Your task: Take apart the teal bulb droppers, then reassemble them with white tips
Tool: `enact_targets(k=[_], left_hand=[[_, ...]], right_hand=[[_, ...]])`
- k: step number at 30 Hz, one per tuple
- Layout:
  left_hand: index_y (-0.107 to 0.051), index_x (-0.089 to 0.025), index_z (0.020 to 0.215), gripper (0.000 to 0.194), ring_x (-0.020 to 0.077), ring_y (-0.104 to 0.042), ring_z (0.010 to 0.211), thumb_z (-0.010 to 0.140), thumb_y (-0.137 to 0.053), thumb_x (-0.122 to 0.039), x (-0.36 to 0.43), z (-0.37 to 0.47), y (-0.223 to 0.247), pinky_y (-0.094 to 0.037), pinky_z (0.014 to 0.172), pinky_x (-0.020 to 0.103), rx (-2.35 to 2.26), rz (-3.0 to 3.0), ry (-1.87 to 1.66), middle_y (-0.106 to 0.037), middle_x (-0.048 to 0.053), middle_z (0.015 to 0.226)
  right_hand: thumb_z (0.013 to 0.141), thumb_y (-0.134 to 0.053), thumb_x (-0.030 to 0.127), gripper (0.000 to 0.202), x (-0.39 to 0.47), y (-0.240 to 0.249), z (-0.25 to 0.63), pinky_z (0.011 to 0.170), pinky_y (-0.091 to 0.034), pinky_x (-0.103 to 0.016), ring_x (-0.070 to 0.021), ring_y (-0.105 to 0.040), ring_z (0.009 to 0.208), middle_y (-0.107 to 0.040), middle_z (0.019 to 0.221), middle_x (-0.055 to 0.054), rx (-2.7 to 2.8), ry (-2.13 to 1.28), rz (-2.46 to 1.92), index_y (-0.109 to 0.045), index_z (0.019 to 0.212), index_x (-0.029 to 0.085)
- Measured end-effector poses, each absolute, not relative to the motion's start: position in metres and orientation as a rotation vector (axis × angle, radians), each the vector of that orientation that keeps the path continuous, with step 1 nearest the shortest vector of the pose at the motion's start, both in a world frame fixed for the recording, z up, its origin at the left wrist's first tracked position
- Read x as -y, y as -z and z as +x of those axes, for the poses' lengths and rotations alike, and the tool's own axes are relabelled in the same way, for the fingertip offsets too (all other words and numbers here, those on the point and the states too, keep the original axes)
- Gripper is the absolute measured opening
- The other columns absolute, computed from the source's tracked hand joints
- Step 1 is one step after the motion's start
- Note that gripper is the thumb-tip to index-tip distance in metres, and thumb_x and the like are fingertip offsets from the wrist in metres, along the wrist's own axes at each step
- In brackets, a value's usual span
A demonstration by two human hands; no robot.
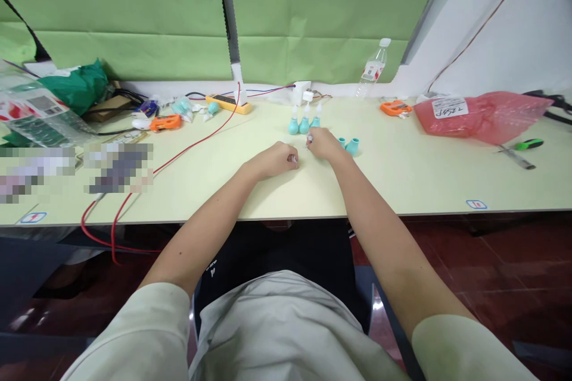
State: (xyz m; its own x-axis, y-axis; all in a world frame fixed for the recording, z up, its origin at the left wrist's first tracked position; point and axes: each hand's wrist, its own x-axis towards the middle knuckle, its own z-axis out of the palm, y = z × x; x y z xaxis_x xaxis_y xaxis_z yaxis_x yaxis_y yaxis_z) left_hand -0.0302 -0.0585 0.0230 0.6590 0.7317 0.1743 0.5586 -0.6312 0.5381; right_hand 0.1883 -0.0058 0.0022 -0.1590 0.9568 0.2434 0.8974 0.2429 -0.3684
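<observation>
My left hand (277, 161) is closed just above the table, its fingers pinching a small whitish piece (294, 159). To its right and slightly farther off, my right hand (325, 144) pinches a small clear-white tip (309, 139). The two hands are close but apart. Just behind them stand three teal bulbs (304, 125) in a row, each with a clear nozzle pointing up; the middle one carries a white cap (307, 96). Partly hidden by my right wrist, two teal bulbs without nozzles (353, 146) lie on the right. Exact shapes of the held pieces are too small to tell.
The pale table (214, 190) runs across the view. On the right are orange scissors-like clips (395, 108), a red plastic bag (478, 116), a green-handled tool (529, 144) and a bottle (373, 68). A yellow meter (229, 103), red cable (192, 146) and bags lie left.
</observation>
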Motion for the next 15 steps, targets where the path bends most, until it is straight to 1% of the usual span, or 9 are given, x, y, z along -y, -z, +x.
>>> enact_targets(k=[5, 9, 15], left_hand=[[-0.078, -0.02, 0.086, 0.013, 0.0182, -0.063, 0.071, 0.082, -0.065, -0.021, 0.0588, -0.0306, -0.0231, -0.046, 0.066, 0.033, -1.02, 2.413, -0.513, -0.073, 0.005, 0.084], [-0.078, -0.02, 0.085, 0.013, 0.0184, -0.062, 0.071, 0.082, -0.065, -0.021, 0.0595, -0.0307, -0.0235, -0.046, 0.066, 0.033, -1.018, 2.409, -0.51, -0.072, 0.005, 0.083], [-0.078, -0.019, 0.085, 0.013, 0.0177, -0.06, 0.069, 0.082, -0.066, -0.021, 0.0601, -0.0306, -0.0246, -0.044, 0.065, 0.033, -1.015, 2.417, -0.517, -0.071, 0.005, 0.081]], right_hand=[[0.085, -0.064, 0.008, 0.016, 0.0056, -0.0022, 0.1876, 0.084, -0.054, -0.04, -0.0301, -0.07, 0.095, -0.075, 0.107, -0.014, 2.093, -0.196, -1.693, -0.067, 0.095, 0.02], [0.084, -0.064, 0.008, 0.015, 0.0051, -0.0015, 0.1878, 0.084, -0.053, -0.039, -0.0284, -0.069, 0.092, -0.075, 0.105, -0.013, 2.099, -0.202, -1.679, -0.066, 0.093, 0.021], [0.083, -0.062, 0.005, 0.018, 0.0068, -0.0048, 0.1877, 0.081, -0.051, -0.036, -0.0277, -0.068, 0.093, -0.075, 0.104, -0.012, 2.105, -0.185, -1.678, -0.064, 0.09, 0.021]])
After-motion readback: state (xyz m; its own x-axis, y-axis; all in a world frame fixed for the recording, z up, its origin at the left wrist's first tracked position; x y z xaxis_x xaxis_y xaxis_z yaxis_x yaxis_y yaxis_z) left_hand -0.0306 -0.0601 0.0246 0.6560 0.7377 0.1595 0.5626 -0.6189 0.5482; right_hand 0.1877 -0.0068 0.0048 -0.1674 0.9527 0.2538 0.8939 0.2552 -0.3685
